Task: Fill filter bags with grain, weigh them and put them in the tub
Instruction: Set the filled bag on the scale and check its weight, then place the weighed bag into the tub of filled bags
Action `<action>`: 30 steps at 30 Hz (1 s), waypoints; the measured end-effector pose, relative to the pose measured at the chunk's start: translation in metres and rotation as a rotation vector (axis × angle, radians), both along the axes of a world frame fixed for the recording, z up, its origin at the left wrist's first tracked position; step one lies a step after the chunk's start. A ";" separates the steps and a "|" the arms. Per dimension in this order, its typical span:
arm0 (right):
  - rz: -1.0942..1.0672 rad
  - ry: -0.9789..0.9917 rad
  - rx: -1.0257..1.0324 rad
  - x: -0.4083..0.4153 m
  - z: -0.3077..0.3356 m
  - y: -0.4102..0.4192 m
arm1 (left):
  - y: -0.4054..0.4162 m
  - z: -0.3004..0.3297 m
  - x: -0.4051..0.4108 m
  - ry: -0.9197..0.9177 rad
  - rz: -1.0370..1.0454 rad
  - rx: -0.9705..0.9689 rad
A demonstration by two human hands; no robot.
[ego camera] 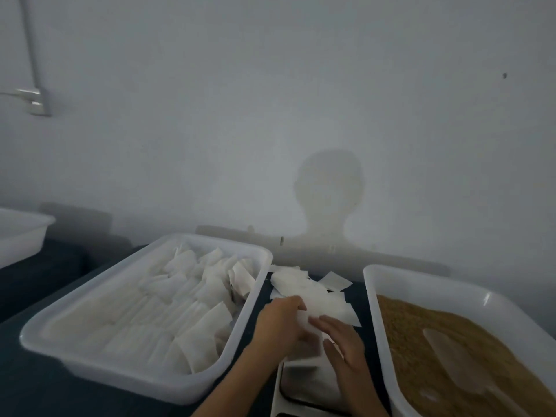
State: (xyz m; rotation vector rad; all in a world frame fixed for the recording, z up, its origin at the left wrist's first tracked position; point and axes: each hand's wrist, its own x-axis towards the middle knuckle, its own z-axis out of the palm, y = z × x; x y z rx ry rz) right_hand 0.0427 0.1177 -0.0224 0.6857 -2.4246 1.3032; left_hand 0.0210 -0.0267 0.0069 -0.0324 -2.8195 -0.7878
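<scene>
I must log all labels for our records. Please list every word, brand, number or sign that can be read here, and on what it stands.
None: no readable text shows in this view.
Scale below the hands: whether it has a display cannot be told; no number is readable.
Tub of filled bags, grain tub, loose filter bags, scoop: no print seen.

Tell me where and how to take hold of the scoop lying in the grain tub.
Grip the scoop by its narrow handle end, nearest the camera, coming from above with the right hand. Its wide blade points away and lies flat, half sunk in the grain, so probably only the handle offers something slim to close fingers around.
</scene>
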 end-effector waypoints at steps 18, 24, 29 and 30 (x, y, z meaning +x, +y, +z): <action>0.211 -0.258 0.198 -0.058 0.073 -0.155 | -0.149 0.036 -0.040 -0.284 0.314 0.160; 0.085 -0.197 0.580 -0.073 0.054 -0.169 | -0.159 0.010 -0.060 -0.503 0.203 0.005; 0.099 -0.020 1.165 -0.085 0.040 -0.183 | -0.164 -0.001 -0.070 -0.425 0.195 -0.209; 0.111 -0.021 1.249 -0.088 0.039 -0.186 | -0.165 -0.004 -0.072 -0.397 0.197 -0.229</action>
